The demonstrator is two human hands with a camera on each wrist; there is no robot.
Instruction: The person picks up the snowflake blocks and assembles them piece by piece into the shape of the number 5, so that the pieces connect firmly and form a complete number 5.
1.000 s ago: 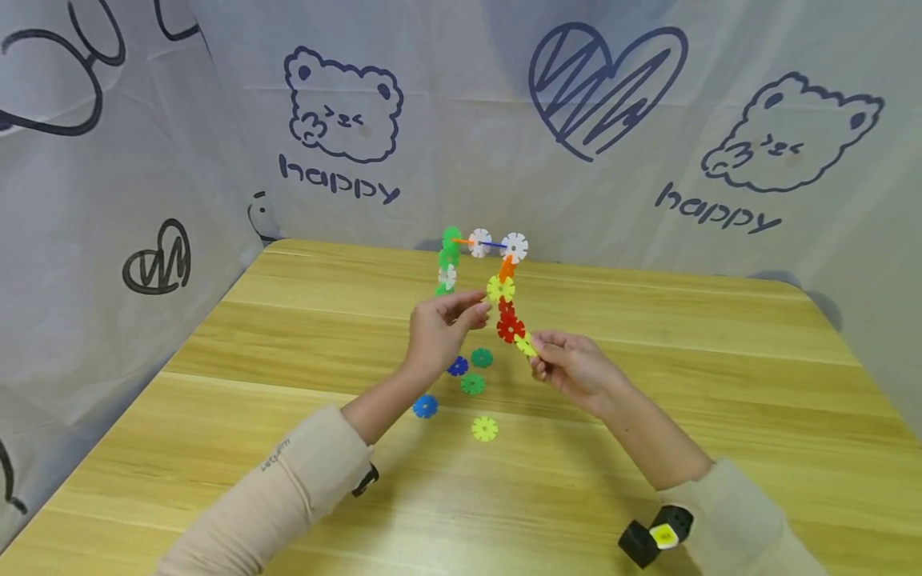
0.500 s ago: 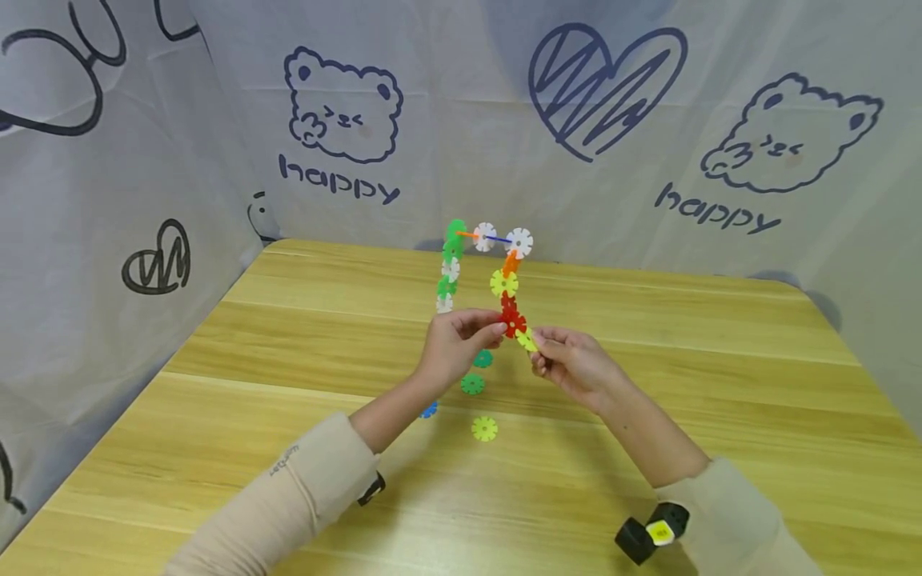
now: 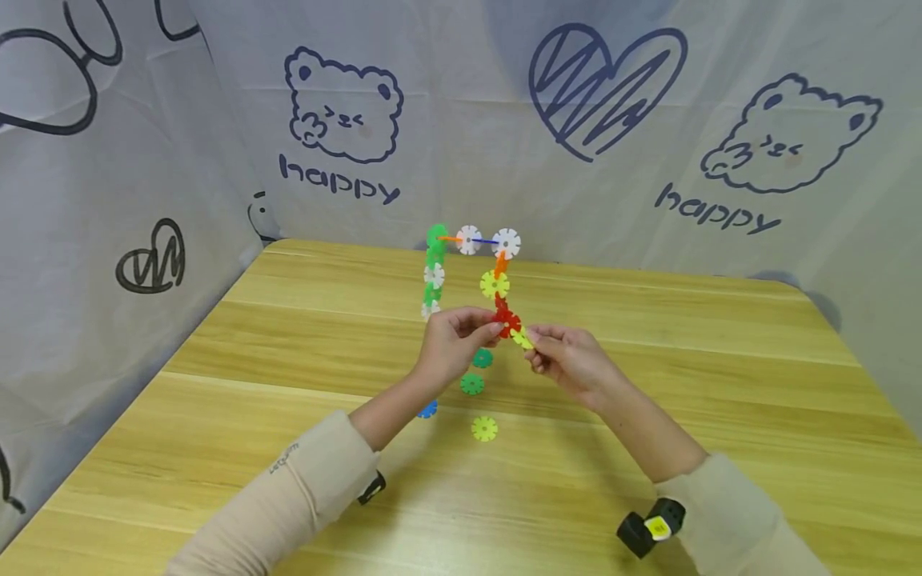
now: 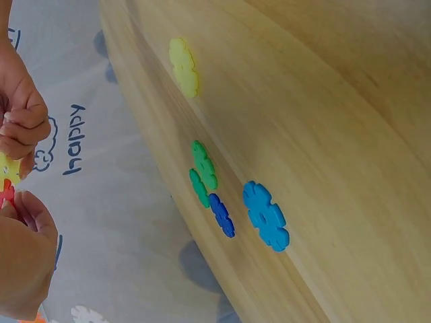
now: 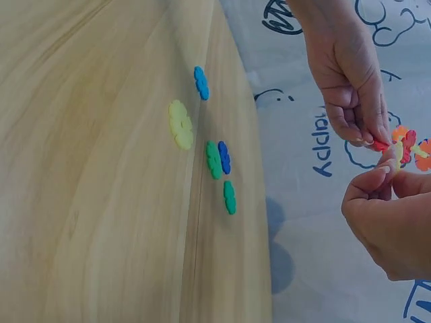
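A chain of notched plastic snowflake discs hangs in the air above the table, bent like an arch. Its top holds white discs; green and white discs run down the left side. On the right side come an orange disc, a yellow disc, red discs and an end yellow disc. My left hand pinches the lower red disc between thumb and fingers. Close beside it, my right hand pinches the end yellow disc, which meets the red one. The left side's lower end is hidden behind my left hand.
Loose discs lie on the wooden table: a yellow disc, green discs, a light blue disc and a dark blue disc. A printed cloth hangs behind the table.
My left hand has moved down and right from near the upper yellow disc to the lower red disc. The chain has swung slightly left; my right hand keeps its pinch on the end yellow disc.
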